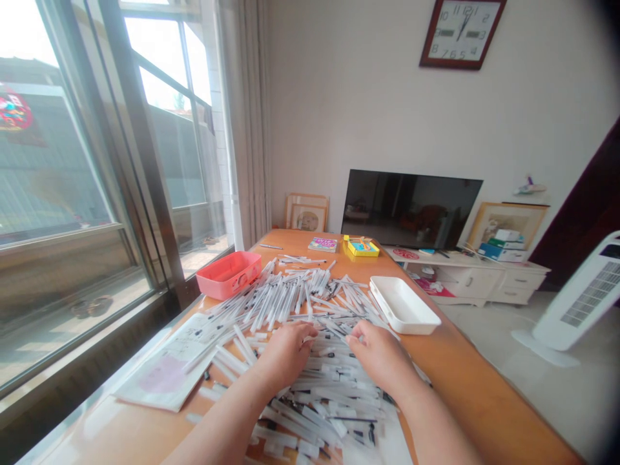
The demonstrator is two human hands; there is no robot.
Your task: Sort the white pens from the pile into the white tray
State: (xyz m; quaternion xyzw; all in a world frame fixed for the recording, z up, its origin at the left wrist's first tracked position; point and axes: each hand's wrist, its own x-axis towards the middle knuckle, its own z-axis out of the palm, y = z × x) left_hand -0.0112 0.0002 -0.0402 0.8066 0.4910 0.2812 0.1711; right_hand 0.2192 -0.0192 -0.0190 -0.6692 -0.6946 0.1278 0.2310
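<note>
Heaps of clear plastic tubes cover our wooden table; our left hand and right hand lie curled on the pile, close together, and we cannot tell whether either grips a tube; white tray touches the pile's far right edge; red plastic box sits beyond its left; printed sheet lies beside our left forearm.
</note>
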